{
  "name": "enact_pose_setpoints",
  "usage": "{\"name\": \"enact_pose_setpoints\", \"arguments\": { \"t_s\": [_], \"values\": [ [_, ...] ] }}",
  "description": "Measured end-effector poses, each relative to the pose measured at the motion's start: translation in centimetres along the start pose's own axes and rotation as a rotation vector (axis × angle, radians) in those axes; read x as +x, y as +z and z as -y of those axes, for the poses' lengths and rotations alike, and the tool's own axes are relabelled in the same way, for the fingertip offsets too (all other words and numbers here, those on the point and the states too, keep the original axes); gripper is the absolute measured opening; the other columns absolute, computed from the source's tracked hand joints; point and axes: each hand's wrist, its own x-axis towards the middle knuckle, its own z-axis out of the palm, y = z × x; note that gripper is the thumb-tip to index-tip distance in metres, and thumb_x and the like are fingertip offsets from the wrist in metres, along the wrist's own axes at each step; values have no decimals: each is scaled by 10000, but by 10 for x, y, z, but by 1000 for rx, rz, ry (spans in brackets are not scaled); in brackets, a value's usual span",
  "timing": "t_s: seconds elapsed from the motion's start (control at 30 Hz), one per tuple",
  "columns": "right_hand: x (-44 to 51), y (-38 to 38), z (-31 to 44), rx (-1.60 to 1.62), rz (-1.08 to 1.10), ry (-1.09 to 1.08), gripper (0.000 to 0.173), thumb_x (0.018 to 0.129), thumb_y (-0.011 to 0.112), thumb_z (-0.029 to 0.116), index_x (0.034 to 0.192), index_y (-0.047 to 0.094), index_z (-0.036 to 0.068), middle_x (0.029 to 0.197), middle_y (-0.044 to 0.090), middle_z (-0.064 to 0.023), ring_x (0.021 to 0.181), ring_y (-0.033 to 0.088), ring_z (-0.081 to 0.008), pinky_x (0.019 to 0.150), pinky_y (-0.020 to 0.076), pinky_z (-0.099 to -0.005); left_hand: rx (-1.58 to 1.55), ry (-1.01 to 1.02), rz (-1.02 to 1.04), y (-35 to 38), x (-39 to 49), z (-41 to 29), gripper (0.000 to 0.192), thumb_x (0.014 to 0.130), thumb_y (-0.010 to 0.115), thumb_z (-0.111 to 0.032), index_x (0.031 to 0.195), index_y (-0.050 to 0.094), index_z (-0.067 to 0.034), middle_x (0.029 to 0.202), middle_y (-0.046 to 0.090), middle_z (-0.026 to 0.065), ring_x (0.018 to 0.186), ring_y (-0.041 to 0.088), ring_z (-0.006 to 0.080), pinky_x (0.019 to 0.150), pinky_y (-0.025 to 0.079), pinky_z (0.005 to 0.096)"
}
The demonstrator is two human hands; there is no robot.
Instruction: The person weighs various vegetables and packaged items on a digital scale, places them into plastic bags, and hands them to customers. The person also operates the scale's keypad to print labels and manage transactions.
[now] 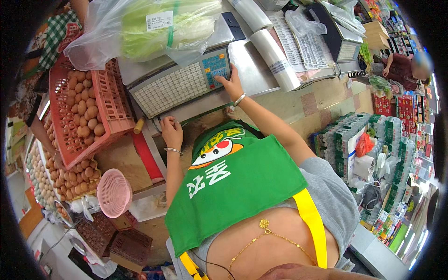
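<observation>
My right hand (231,84) is at the right end of the weighing scale's keypad (216,68), its thumb over the lower keys and its fingers along the side. My left hand (171,131) rests loosely bent at the counter's front edge, just below the scale's wide grid of white keys (171,91), holding nothing that I can see. On the scale's platform lies a clear plastic bag (101,38) of pale green leafy vegetables (196,31), bound with green tape. A white printed label (159,21) is stuck on it.
Left of the scale, a red plastic basket (115,105) of brown eggs (84,101) tilts, with another person's arm (43,136) beside it. A pink basket (113,192) stands nearer. Plastic bag rolls (276,59) and a second scale (336,38) are to the right. Bottled packs (350,140) stand beyond the aisle.
</observation>
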Motion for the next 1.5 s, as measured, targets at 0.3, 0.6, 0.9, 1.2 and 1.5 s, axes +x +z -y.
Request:
{"name": "enact_pose_setpoints", "arguments": {
  "t_s": [0.3,0.6,0.9,1.2,1.5],
  "values": [
    [2,2,3,-14,-35,38,962,683,760,345,1314,190,-105,1238,400,-231,1104,457,-271,924,392,-350,-6,-9,-10,-2,0,-7,173,765,582,-52,904,481,-26,843,469,111,742,517,271,676,434,377],
    [-4,5,15,-54,-35,46,976,679,767,345,1318,182,-104,1234,399,-241,1119,446,-277,935,384,-353,3,68,-45,-1,1,0,153,754,578,-44,879,492,-17,794,477,102,711,496,260,666,419,362],
    [0,6,11,-53,-53,111,1047,628,803,337,1330,159,-99,1281,357,-256,1168,412,-302,973,355,-363,-10,72,-14,-3,3,-1,158,771,567,-54,896,477,-22,841,470,124,761,513,305,679,426,392],
    [-5,5,18,-345,-67,18,1133,577,815,384,1340,127,-94,1321,312,-270,1222,345,-350,1025,291,-381,-23,88,-6,-3,2,1,155,760,561,-42,892,482,-23,819,465,124,770,495,303,692,416,390],
    [-28,-18,1,-533,81,-212,1092,588,814,295,1353,124,-69,1341,284,-252,1250,312,-340,1041,264,-363,-45,34,16,-4,2,-1,171,759,567,-45,904,480,-23,822,468,120,766,504,304,699,422,392]
  ]
}}
